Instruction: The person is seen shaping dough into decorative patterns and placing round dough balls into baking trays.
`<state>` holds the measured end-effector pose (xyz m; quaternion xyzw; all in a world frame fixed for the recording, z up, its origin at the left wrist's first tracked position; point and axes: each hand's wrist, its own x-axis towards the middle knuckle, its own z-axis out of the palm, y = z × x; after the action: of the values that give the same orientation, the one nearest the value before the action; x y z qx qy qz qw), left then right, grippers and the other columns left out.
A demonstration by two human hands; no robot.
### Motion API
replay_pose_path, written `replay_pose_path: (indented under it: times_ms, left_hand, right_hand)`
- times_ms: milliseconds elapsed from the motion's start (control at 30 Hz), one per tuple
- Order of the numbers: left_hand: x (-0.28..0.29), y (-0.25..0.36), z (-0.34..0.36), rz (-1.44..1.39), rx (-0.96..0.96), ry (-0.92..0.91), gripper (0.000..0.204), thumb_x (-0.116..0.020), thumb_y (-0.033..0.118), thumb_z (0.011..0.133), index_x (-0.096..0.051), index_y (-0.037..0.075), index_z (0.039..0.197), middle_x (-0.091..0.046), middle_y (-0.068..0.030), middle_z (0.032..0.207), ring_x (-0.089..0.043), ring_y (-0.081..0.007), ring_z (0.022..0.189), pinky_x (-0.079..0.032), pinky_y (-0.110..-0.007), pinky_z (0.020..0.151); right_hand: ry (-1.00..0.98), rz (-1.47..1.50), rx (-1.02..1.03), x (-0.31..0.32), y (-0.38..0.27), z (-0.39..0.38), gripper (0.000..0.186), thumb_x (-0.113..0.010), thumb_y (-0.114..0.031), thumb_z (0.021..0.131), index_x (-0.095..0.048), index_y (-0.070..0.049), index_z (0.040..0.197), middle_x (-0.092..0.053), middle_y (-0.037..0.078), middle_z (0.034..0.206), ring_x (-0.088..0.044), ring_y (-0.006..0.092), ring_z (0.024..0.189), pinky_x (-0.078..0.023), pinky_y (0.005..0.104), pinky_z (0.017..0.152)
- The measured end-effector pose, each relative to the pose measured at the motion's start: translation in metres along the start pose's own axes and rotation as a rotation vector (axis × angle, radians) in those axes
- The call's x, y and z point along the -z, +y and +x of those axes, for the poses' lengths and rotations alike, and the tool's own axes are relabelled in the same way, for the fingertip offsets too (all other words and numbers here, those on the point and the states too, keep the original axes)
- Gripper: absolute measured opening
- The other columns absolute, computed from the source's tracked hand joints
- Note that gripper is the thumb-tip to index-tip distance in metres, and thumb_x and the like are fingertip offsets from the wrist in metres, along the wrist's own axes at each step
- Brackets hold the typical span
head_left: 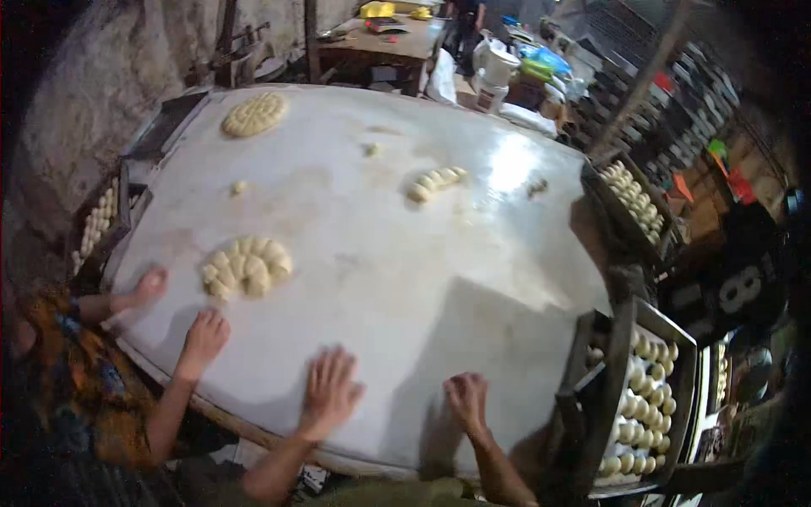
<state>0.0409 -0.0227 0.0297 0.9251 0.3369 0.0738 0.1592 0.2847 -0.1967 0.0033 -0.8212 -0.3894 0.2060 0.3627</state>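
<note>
My left hand (331,393) is held palm down over the near middle of the white tabletop (363,296), its fingers spread and slightly blurred. No dough shows around its edges. To its right, my right hand (467,400) is curled closed low over the table; whether a piece of dough sits inside its fingers is hidden. The closest dough to my left hand is a curved cluster of cut pale pieces (247,264), up and to the left. A short row of dough pieces (437,182) lies farther off, right of centre.
On the left, a co-worker's two hands (205,338) reach over the table. A scored dough round (255,114) lies at the far left, with small lumps (239,187) nearby. Wooden trays of dough balls (649,406) line the right side; another tray (100,221) stands left.
</note>
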Motion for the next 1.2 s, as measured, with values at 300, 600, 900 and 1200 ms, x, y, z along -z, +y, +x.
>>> replay_pose_path:
  times_ms: [300, 600, 900, 1200]
  left_hand:
    - [0.0, 0.001, 0.016, 0.107, 0.1, -0.066, 0.066, -0.039, 0.053, 0.089, -0.035, 0.008, 0.137, -0.021, -0.016, 0.147, -0.014, -0.0413, 0.135, -0.001, -0.064, 0.105]
    - [-0.001, 0.002, 0.036, -0.04, 0.147, -0.015, 0.07, -0.047, 0.054, 0.085, -0.039, 0.004, 0.133, -0.024, -0.0215, 0.144, -0.013, -0.0475, 0.133, -0.008, -0.072, 0.098]
    - [-0.008, 0.031, 0.036, 0.01, 0.103, 0.165, 0.062, -0.038, 0.053, 0.09, -0.045, 0.005, 0.129, -0.033, -0.0173, 0.14, -0.022, -0.0398, 0.132, -0.012, -0.059, 0.106]
    - [-0.042, 0.152, 0.012, -1.6, 0.757, -0.216, 0.046, -0.041, 0.045, 0.093, -0.053, 0.001, 0.097, -0.059, -0.0062, 0.08, -0.055, -0.0155, 0.066, -0.048, -0.031, 0.062]
  right_hand:
    - [0.496, -0.289, -0.024, -0.095, -0.105, 0.399, 0.068, -0.062, -0.051, 0.077, -0.035, -0.02, 0.131, -0.042, 0.019, 0.125, -0.04, 0.0362, 0.115, -0.035, 0.0483, 0.093]
    - [0.554, -0.042, 0.14, -0.106, -0.096, 0.42, 0.03, -0.062, -0.022, 0.081, -0.051, -0.003, 0.102, -0.052, 0.017, 0.098, -0.052, 0.0321, 0.092, -0.042, 0.04, 0.083]
    - [0.332, 0.424, -0.124, -0.067, 0.009, 0.1, 0.03, -0.06, -0.012, 0.08, -0.049, 0.0, 0.106, -0.053, 0.01, 0.099, -0.051, 0.0163, 0.091, -0.043, 0.0293, 0.079]
    - [0.214, 0.851, -0.262, -0.009, -0.034, -0.093, 0.018, -0.057, -0.015, 0.083, -0.049, -0.002, 0.093, -0.049, 0.003, 0.08, -0.046, 0.0098, 0.068, -0.041, 0.0261, 0.061]
